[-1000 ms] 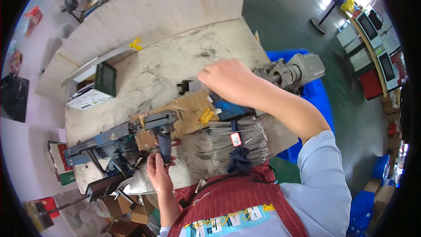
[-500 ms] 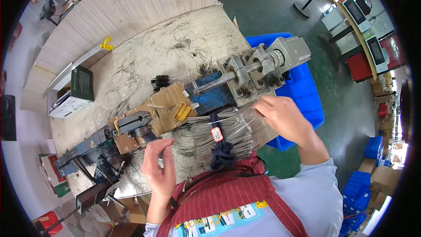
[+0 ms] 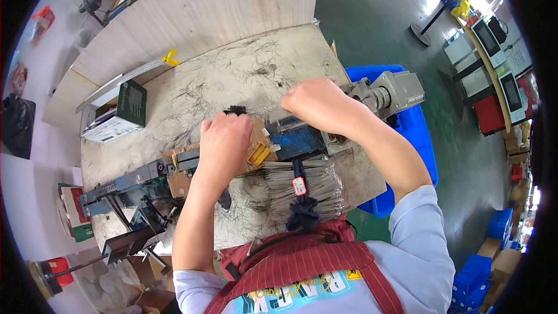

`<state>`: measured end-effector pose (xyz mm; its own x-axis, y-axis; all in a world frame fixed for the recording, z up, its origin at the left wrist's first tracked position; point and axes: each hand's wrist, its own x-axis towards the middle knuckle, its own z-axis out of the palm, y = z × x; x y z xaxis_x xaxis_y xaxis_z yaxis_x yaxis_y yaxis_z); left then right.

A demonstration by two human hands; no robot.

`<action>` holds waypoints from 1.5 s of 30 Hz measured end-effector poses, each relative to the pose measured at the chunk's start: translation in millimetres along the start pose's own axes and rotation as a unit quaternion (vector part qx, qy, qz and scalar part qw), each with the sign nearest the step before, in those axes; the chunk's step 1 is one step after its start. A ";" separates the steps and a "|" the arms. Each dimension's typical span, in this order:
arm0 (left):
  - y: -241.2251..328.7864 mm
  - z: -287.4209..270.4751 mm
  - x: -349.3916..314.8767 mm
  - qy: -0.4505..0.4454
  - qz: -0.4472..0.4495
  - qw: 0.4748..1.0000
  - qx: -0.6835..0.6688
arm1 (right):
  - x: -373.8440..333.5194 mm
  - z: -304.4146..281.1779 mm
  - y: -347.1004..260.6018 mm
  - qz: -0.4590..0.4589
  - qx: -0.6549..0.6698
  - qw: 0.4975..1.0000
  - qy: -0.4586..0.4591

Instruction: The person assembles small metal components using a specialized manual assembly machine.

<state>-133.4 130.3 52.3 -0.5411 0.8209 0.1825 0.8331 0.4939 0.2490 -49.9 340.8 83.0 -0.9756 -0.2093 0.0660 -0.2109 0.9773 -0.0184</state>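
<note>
My left hand [image 3: 225,144] is curled closed over the cardboard-covered middle of the bench machine, its fingertips turned away from view. Just past its knuckles a black bristle brush [image 3: 235,109] shows. My right hand [image 3: 318,100], also closed, is above the machine's shaft end, near its blue base [image 3: 296,144]. What either hand holds, if anything, is hidden. Nearer to me lies a bundle of thin metal wires [image 3: 276,189], tied with a dark cloth strip [image 3: 299,174] that carries a red-edged tag. A yellow block [image 3: 258,154] rests beside my left hand on the cardboard.
The grey motor [image 3: 401,94] sticks out past the table's right edge over a blue bin [image 3: 421,145]. Loose dark bristles litter the wooden tabletop [image 3: 224,70]. A green and white box [image 3: 131,107] stands at the left, below a wooden panel [image 3: 192,11].
My left hand has moved up and forward to the cardboard area and closed. My right hand has left the wire bundle's right end and moved forward and left. The view has shifted slightly.
</note>
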 end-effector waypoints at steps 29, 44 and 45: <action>6.5 62.0 -130.1 0.095 -0.307 0.813 -0.486 | 55.0 39.4 -82.7 -0.140 0.145 0.979 -0.012; -67.4 -79.4 -137.0 -0.191 -0.315 0.712 -0.598 | 76.3 35.5 -71.4 -0.056 0.257 0.952 -0.158; -54.1 -69.7 -134.2 -0.217 -0.293 0.709 -0.604 | 74.8 33.7 -72.9 -0.058 0.258 0.952 -0.158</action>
<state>-113.8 -26.6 80.6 -0.4494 0.7168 -0.5331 -0.3670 0.3959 0.8418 -109.5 252.9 55.7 -0.8967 -0.3931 -0.2036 -0.2407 0.8189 -0.5211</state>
